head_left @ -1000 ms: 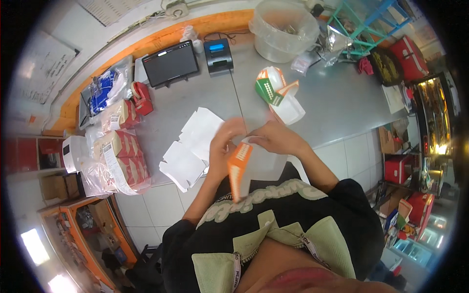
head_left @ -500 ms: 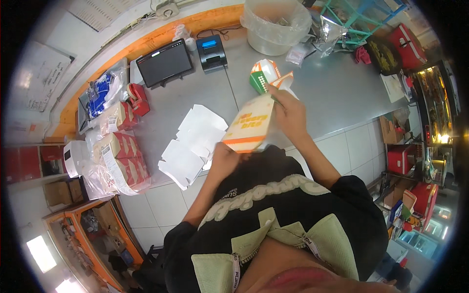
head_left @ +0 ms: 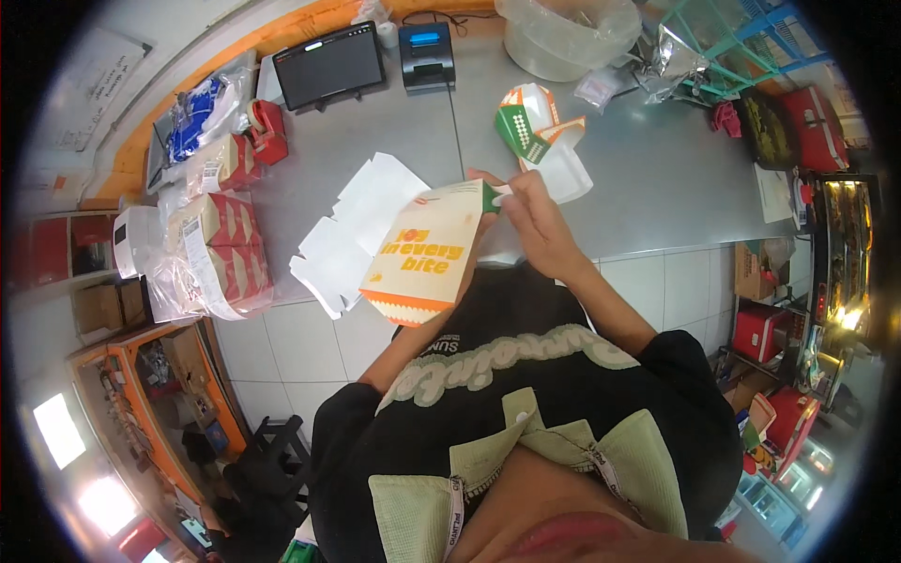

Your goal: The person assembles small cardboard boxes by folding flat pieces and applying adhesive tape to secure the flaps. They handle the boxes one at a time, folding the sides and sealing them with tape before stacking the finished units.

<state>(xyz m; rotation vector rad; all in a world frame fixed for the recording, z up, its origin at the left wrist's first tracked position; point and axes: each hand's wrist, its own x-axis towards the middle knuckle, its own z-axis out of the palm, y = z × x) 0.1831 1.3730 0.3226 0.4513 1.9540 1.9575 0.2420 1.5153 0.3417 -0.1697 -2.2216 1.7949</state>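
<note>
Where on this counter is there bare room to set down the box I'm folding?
Bare steel counter lies right of the folded green-and-white carton. A smaller patch sits between the black screen and flat white blanks. The left edge is crowded with wrapped box stacks.

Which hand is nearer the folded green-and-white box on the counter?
Right. The right hand pinches the carton's top flap just below the green-and-white box. The left hand is hidden behind the carton, farther off.

Bright, even indoor light fills the counter [head_left: 657, 178], with soft shadows. Glare burns at the lower left windows [head_left: 70, 450] and right display case [head_left: 840, 310]. Fisheye bends edges; the rim darkens and blurs.
</note>
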